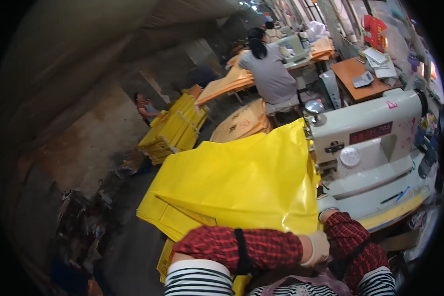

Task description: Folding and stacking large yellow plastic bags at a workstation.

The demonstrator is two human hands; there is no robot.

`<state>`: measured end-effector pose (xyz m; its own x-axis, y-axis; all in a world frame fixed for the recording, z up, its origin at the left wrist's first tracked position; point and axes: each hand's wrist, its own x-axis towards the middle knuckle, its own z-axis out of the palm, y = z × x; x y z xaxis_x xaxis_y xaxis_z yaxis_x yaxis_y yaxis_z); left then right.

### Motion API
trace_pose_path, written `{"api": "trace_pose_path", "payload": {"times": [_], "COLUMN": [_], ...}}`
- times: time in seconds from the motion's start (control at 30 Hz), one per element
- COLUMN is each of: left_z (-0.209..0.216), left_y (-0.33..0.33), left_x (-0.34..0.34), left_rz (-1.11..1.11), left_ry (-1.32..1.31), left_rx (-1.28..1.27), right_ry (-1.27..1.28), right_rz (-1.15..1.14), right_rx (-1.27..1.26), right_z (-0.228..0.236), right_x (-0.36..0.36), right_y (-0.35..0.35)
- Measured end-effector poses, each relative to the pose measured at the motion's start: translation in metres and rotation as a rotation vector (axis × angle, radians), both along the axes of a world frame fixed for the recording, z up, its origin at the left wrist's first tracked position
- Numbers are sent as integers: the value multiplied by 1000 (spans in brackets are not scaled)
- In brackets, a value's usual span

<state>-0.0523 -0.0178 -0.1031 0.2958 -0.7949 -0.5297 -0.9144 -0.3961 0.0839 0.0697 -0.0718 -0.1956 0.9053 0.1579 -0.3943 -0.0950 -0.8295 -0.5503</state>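
Observation:
A glossy yellow sheet (241,177) spreads across the work surface, its right edge running up against the white sewing machine (370,128). My left hand (318,248), in a pale glove, is closed at the sheet's near right corner, fingers curled. My right hand (326,203), gloved too, is by the sheet's right edge, just below the machine's needle area. Its fingers are mostly hidden, so their grip does not show. Folded yellow sheets (170,217) lie in layers under the left side of the spread one.
A pen (391,198) lies on the machine bed. Beyond it stands an orange-brown table (350,74) with a calculator (363,79) and papers. Ahead, a person in grey (269,74) sits at another machine beside orange sheets (244,121). Yellow bundles (177,128) are stacked further left, near another person (145,108).

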Motion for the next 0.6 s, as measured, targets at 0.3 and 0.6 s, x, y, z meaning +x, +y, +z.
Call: {"api": "trace_pose_path", "payload": {"times": [0.3,0.6], "left_z": [122,20], "left_y": [28,1], "left_x": [35,-15], "left_rz": [148,53], "left_ry": [175,268], "left_rx": [64,-117], "right_ry": [13,-206], "right_rz": [257,267], "right_rx": [-57,-43], "right_z": [12,-17], "right_x": [-51,-13], "right_y": [4,0]}}
